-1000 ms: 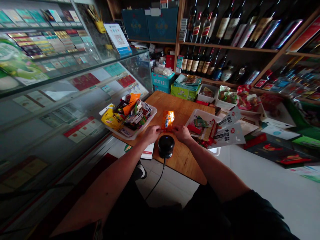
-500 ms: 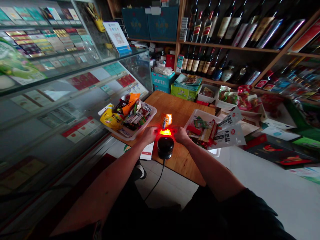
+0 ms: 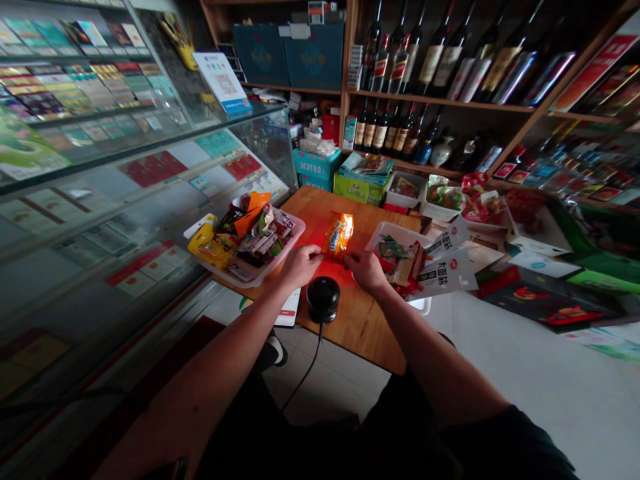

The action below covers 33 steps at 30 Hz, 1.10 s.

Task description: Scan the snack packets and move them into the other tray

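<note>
An orange snack packet (image 3: 340,232) stands up between my hands, just beyond a black desktop barcode scanner (image 3: 323,300) on the wooden table. My left hand (image 3: 301,264) is closed, its fingertips pinching the packet's lower left corner. On the other side, my right hand (image 3: 367,271) pinches the lower right corner between thumb and fingers. Red light from the scanner falls on the table and both hands. The packet's bottom edge is partly hidden by the glow and fingers.
A white tray of mixed snack packets (image 3: 299,235) stands left of my hands. To the right, a second tray (image 3: 385,228) holds more packets. A phone (image 3: 288,313) lies beside the scanner, whose cable (image 3: 316,357) hangs off the table. A glass counter (image 3: 165,200) runs along the left.
The packet has tilted back and away from the scanner, so more of its printed front shows. The bright red glow on it has dimmed. The view has shifted slightly.
</note>
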{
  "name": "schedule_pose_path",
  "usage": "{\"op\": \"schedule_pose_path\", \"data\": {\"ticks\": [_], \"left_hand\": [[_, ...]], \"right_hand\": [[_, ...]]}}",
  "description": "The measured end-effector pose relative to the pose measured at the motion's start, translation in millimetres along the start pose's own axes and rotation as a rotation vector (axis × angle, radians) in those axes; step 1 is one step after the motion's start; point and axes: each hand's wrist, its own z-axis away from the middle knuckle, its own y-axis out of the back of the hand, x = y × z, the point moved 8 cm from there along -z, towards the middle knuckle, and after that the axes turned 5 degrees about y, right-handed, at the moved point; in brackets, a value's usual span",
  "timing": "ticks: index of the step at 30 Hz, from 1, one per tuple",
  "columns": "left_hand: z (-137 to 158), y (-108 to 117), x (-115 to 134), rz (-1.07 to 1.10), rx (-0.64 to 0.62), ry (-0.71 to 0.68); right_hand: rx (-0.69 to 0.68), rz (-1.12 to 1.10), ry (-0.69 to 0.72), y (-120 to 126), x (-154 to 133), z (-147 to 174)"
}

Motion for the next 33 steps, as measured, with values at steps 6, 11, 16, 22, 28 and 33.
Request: {"op": "schedule_pose_path", "data": {"ticks": [6, 11, 16, 22, 28, 33], "left_hand": [[-18, -35, 22, 0.219, -0.022, 0.06], [-35, -71, 48, 0.249, -0.124, 0.064], [-59, -93, 83, 0.347, -0.132, 0.005], [-76, -83, 105, 0.511, -0.075, 0.014], [-35, -39, 66, 0.524, 0.012, 0.077], [27, 1, 7, 0.534, 0.199, 0.235]], "right_hand": [[0.145, -0.318, -0.202, 23, 28, 30], [0.28, -0.607, -0.343, 37, 55, 57], [0.426, -0.687, -0.371, 71, 75, 51], [0.485, -0.836, -0.351, 101, 98, 13], [0.388, -0.506, -0.338, 91, 99, 42], [0.341, 0.127, -0.111, 84, 64, 94]]}}
